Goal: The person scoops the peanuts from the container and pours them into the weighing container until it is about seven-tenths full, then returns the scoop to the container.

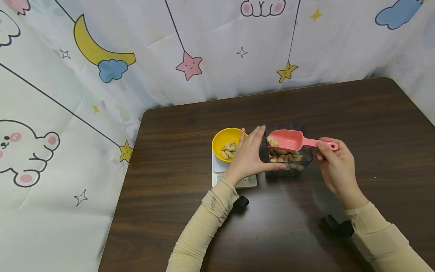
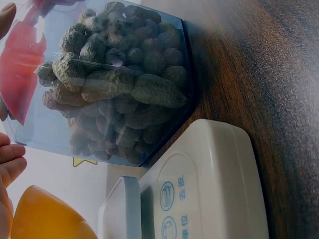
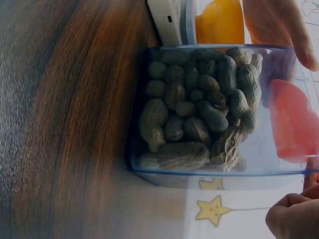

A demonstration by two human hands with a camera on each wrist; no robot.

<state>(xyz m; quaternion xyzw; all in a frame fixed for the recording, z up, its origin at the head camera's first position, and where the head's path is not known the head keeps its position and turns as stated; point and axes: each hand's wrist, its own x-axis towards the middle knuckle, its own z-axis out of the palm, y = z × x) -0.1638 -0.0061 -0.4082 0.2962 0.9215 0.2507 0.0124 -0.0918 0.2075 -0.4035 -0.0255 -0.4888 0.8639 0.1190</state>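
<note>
A clear, dark-tinted plastic container (image 1: 302, 172) holds unshelled peanuts (image 3: 197, 114). My left hand (image 1: 246, 160) rests on its left side, fingers fairly straight against the wall and thumb along the front rim. My right hand (image 1: 340, 175) pinches the handle of a pink scoop (image 1: 289, 139) between thumb and fingers. The scoop lies level over the peanuts within the container's opening, with a few peanuts (image 1: 272, 141) at its lip. Left of the container, a yellow bowl (image 1: 219, 138) with several peanuts sits on a white kitchen scale (image 1: 250, 184), partly hidden by my left hand.
A dark brown wooden table (image 1: 176, 158) bears all this. Behind it and at the left hangs a white cloth (image 1: 217, 45) with cartoon prints. Black camera mounts (image 1: 240, 204) are strapped at both wrists.
</note>
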